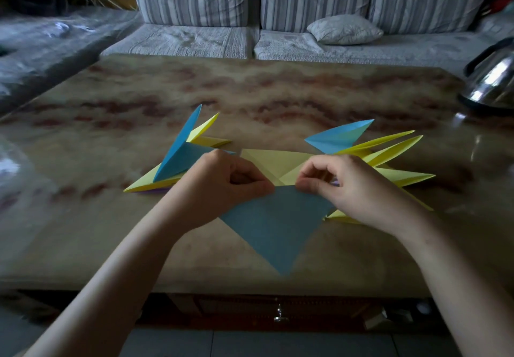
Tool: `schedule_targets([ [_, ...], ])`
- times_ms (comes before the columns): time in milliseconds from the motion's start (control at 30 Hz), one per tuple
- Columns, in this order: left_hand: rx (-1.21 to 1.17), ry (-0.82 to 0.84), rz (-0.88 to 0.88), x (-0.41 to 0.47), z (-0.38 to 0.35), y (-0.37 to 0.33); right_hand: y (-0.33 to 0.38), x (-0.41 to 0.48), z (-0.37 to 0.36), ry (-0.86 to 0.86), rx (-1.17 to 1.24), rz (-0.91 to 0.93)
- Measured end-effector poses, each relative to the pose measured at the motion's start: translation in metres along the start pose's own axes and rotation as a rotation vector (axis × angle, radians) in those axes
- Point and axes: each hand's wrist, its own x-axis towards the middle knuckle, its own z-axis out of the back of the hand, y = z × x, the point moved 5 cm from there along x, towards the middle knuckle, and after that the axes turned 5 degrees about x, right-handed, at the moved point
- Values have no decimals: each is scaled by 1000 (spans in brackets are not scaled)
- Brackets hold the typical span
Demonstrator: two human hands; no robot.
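Note:
A blue paper triangle [278,226] hangs point down over the near part of the table. My left hand [225,181] pinches its upper edge on the left, and my right hand [345,187] pinches the same edge on the right. Just behind the hands lies a flat yellow folded sheet [275,162]. To the left sits a pile of folded pointed pieces, blue [180,156] on yellow [144,184]. On the right, another blue folded piece [339,136] rests on several yellow pointed pieces [389,153].
The marbled brown table [278,92] stretches far beyond the papers. A shiny metal kettle [492,81] stands at its right edge. A striped grey sofa [278,3] with a small cushion [345,29] runs behind the table. A drawer knob [280,318] shows under the near edge.

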Motion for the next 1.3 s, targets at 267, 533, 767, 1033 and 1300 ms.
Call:
schedule_targets([
  [267,4,-14,82,1,16,13,-5,-5,20,-43,-15,-45],
  [533,-46,-12,113,2,26,22,-21,-5,38,-147,-28,-43],
  [767,10,65,69,2,3,9,10,-1,22,-216,50,138],
  [1033,3,53,-54,3,-9,-6,15,5,-13,-47,73,56],
  [1300,36,37,-12,5,4,4,6,4,-2,-55,87,-38],
])
